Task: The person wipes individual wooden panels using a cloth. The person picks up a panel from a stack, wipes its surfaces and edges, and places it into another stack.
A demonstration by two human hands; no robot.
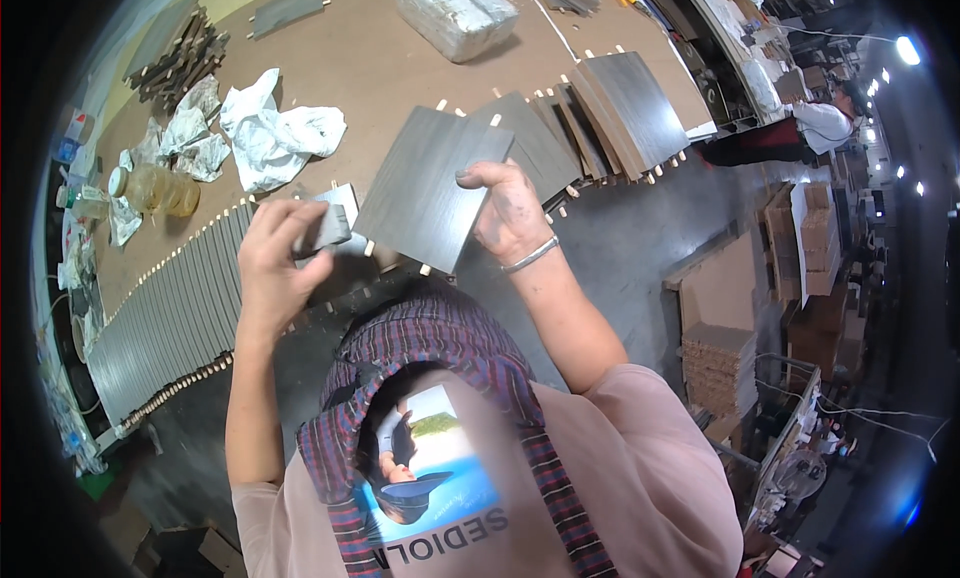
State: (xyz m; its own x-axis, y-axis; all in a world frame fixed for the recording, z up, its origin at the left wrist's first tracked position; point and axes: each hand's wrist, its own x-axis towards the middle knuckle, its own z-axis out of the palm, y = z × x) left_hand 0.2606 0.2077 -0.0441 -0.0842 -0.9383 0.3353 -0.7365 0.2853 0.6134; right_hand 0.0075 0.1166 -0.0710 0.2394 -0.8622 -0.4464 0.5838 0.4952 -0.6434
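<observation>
My right hand [512, 216] grips a flat grey-brown wooden panel [425, 188] by its right edge, thumb on the upper face. Pale dowels stick out at the panel's corners, and it is tilted above the table's near edge. My left hand [270, 258] is closed around a small grey block [328, 228], which looks like a sanding block, just left of the panel and apart from it. Below that hand, a long row of similar panels [170, 298] stands on edge, dowels out. To the right of the held panel, more doweled panels [630, 113] lean against one another.
A brown-topped table [370, 68] carries crumpled white cloth [280, 128], a jar of yellowish liquid [165, 190], a wrapped block [458, 16] and a pile of panels [175, 53]. At the right, another person [820, 128] is near stacked boards [718, 363].
</observation>
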